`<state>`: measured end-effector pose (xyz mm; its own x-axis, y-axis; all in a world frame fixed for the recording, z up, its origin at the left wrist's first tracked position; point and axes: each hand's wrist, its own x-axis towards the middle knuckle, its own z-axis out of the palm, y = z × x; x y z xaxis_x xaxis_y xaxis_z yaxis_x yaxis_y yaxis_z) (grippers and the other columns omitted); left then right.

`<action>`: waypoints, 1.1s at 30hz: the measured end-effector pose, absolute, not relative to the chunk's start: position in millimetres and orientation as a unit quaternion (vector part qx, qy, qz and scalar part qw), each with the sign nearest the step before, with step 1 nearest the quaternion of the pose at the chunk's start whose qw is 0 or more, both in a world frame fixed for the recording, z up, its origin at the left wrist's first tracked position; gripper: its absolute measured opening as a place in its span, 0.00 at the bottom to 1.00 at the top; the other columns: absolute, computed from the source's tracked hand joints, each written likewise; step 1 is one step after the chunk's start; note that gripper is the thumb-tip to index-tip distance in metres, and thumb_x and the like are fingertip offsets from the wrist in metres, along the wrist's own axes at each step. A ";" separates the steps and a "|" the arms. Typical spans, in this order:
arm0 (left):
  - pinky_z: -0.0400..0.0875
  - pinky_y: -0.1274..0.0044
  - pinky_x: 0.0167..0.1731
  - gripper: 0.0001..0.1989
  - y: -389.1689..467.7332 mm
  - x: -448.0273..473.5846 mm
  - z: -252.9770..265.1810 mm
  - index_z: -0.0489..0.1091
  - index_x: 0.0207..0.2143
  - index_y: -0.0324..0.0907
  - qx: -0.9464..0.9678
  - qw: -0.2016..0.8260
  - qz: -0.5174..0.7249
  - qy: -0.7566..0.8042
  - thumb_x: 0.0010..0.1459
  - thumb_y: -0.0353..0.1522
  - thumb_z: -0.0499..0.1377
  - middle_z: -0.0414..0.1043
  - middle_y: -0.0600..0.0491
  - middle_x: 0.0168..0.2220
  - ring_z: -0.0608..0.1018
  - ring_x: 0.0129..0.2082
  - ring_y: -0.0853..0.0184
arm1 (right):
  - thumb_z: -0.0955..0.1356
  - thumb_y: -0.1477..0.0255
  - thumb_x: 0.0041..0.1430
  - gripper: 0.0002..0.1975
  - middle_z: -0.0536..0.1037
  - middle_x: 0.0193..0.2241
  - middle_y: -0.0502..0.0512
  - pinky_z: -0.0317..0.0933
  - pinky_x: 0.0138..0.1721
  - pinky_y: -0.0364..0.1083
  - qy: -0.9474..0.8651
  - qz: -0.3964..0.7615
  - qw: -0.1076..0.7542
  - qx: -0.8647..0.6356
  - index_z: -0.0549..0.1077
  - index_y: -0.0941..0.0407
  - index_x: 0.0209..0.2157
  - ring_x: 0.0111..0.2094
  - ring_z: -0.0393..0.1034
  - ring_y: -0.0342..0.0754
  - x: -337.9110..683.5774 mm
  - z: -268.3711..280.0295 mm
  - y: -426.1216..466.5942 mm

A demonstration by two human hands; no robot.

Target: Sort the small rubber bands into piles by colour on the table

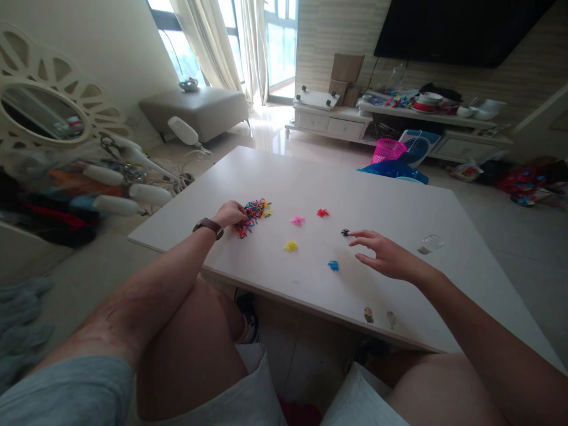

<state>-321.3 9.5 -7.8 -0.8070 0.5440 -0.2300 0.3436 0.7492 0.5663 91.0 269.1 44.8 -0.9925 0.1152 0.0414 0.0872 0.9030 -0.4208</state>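
My left hand (230, 214), with a brown-strapped watch on its wrist, reaches into a mixed heap of small coloured strips (255, 213). Its fingers are curled at the heap's edge, and the fingertips are partly hidden. Above the table, my right hand (377, 254) has its fingers apart, the foremost tips beside a small black pile (345, 233). Between the two hands lie separate little piles of similar pieces: pink (297, 220), red (323, 213), yellow (290, 246) and blue (333, 265).
On the white table (355, 189), a clear container (431, 244) lies to the right. A yellow cartoon-figure sticker (368, 314) and a small clear object (391, 320) lie near the front edge. A lamp with several white shades (146, 194) stands left; a pink basket (387, 151) is beyond the table.
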 end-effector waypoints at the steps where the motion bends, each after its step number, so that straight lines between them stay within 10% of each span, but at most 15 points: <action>1: 0.64 0.77 0.24 0.06 8.5 -321.1 -6.2 0.78 0.22 0.41 0.246 0.196 0.254 0.915 0.37 0.32 0.69 0.74 0.52 0.22 0.74 0.26 0.65 | 0.67 0.64 0.65 0.12 0.73 0.61 0.58 0.64 0.64 0.63 -0.974 0.218 0.036 -0.054 0.78 0.49 0.47 0.63 0.67 0.61 92.1 44.9 269.5; 33: 0.68 0.78 0.25 0.22 13.1 -310.7 3.6 0.80 0.29 0.39 0.281 0.278 0.394 0.830 0.33 0.43 0.76 0.78 0.52 0.24 0.76 0.25 0.67 | 0.65 0.60 0.64 0.18 0.74 0.60 0.61 0.65 0.60 0.58 -0.962 0.242 -0.067 -0.108 0.78 0.53 0.48 0.53 0.75 0.60 89.8 70.5 255.9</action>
<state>-310.7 13.1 3.6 -0.6874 0.6853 -0.2407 0.2472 0.5323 0.8097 89.8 255.9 70.5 -0.9678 0.1750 -0.1811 0.2399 0.8596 -0.4512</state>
